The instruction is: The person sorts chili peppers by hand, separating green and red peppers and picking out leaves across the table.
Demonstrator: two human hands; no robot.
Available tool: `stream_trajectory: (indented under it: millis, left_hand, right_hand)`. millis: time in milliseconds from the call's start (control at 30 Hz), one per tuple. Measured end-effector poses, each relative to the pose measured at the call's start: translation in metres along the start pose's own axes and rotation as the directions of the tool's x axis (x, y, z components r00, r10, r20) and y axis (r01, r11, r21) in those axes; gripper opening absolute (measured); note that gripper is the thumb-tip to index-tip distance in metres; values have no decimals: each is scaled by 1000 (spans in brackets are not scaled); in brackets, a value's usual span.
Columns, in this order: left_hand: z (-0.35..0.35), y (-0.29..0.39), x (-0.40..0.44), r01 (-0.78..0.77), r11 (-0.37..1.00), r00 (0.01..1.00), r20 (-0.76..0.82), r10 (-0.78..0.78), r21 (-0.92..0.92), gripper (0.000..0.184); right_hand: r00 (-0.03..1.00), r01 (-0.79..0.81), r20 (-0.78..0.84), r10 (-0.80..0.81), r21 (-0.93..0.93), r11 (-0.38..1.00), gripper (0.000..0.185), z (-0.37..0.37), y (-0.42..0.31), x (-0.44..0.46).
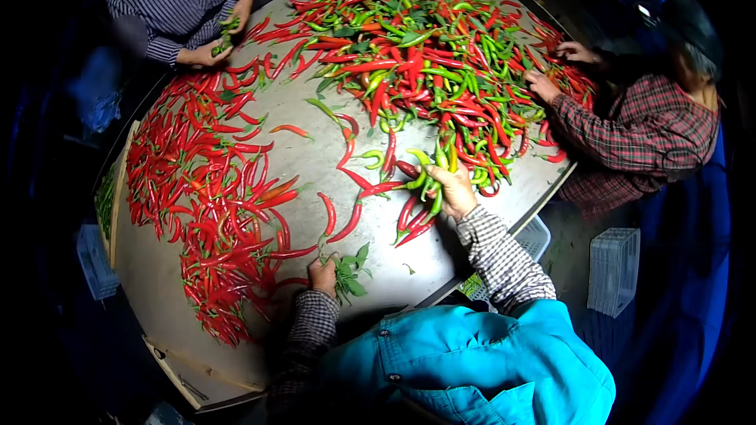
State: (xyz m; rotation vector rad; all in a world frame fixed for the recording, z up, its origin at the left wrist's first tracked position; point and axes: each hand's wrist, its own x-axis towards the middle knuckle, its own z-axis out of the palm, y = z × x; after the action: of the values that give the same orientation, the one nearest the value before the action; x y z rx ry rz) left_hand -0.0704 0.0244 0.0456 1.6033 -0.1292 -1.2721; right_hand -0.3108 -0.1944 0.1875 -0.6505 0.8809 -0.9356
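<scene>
My right hand [457,192] is closed around several green chili peppers [437,197] at the near edge of the big mixed pile [425,63]. A few red chili peppers [411,224] lie on the table just beside that hand. My left hand [321,275] is closed on a sprig of green leaves [351,274], which sticks out to its right over the bare tabletop. Its fingers are partly hidden. Left of this hand spreads a wide heap of red chili peppers [213,189], with a few loose ones reaching close to my fingers.
A co-worker in a striped shirt [177,0] holds green peppers at the far left. Another, in a plaid shirt [630,134], reaches into the pile from the right. Plastic crates [614,267] stand beside the table [299,165], whose left edge has wooden strips [122,197].
</scene>
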Motion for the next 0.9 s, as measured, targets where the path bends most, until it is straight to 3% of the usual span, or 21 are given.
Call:
stream_trajectory:
  millis: [67, 133, 167, 233, 333, 467, 533, 567, 600, 667, 700, 733, 767, 800, 867, 900]
  left_hand:
    - [2, 2, -3, -18, 1000, 1000, -7, 18, -12, 4]
    - [-1, -2, 1, -5, 1000, 1000, -12, 5, 18, 4]
    - [0, -1, -1, 2, 1000, 1000, 1, -2, 19, 4]
    - [5, 8, -8, -22, 999, 1000, 16, 22, -31, 4]
    - [0, 4, -3, -6, 1000, 1000, 26, 6, -4, 5]
    - [-1, 1, -1, -42, 999, 999, 21, 42, 28, 8]
    - [6, 16, -12, 5, 998, 1000, -3, -5, 70, 8]
    - [8, 22, -16, 50, 993, 999, -26, -47, 107, 9]
    - [7, 20, -16, 49, 992, 999, -27, -47, 112, 9]
    - [6, 18, -13, 8, 999, 1000, 15, -9, 52, 11]
    - [6, 19, -13, 5, 999, 1000, 16, -6, 52, 11]
    - [7, 20, -14, 3, 998, 1000, 12, -4, 67, 10]
    - [7, 20, -15, 3, 997, 1000, 8, -4, 83, 10]
    - [9, 24, -18, 2, 997, 1000, 9, -3, 83, 10]
    - [14, 33, -23, 46, 991, 999, 2, -47, 122, 10]
    - [15, 32, -23, 43, 991, 999, 7, -44, 125, 10]
  right_hand:
    - [998, -64, 19, 63, 96, 993, 29, -19, -19, -28]
    - [1000, -27, 1, 27, 33, 999, 38, -50, -33, -63]
    - [992, -120, 36, 120, -11, 993, 44, -67, -51, -87]
    - [992, -85, -94, 84, -7, 996, 48, -106, -61, -133]
    - [962, -165, -217, 164, 14, 986, 46, -177, -50, -191]
    - [830, -311, -474, 293, 41, 950, 51, -259, -1, -231]
    - [749, -243, -643, 161, -39, 969, 58, -261, 25, -228]
    - [684, -373, -658, 316, 57, 926, 70, -289, 35, -228]
    - [423, -548, -869, 259, -17, 836, 62, -261, 23, -223]
    - [484, -729, -874, 48, -373, 574, 54, -328, 40, -223]
    - [478, -568, -855, -202, -476, 671, 44, -346, 52, -216]
    - [495, -340, -713, -497, -685, 644, 35, -342, 45, -205]
    - [553, -109, -591, -588, -751, 651, 26, -318, 23, -189]
    - [572, -51, -456, -682, -850, 525, 19, -270, -4, -167]
    - [704, 92, -296, -645, -863, 497, 13, -206, -31, -126]
    - [729, 95, -212, -651, -910, 402, 9, -186, -34, -105]
